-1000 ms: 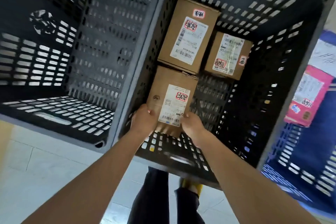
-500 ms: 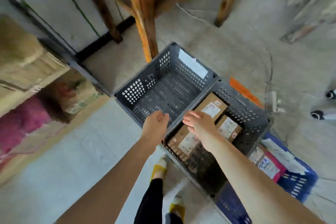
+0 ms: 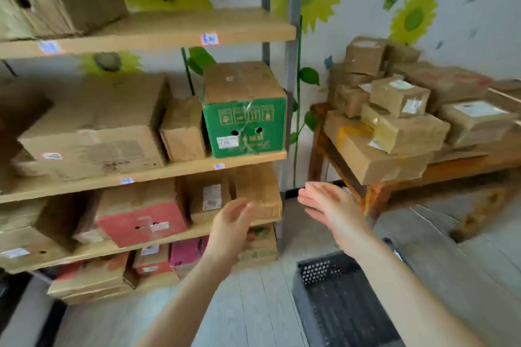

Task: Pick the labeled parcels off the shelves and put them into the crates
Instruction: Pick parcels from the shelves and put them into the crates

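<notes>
Head view: both hands are raised and empty, fingers loosely spread. The left hand (image 3: 229, 227) is in front of the lower shelf, the right hand (image 3: 328, 207) just off its metal post. A green-fronted parcel (image 3: 244, 124) and a red parcel (image 3: 141, 222) sit with others on the wooden shelves (image 3: 174, 170). A dark crate (image 3: 338, 304) stands on the floor below the right hand. More boxes (image 3: 400, 124) are piled on the counter (image 3: 465, 167) by the sunflower wall (image 3: 414, 17).
</notes>
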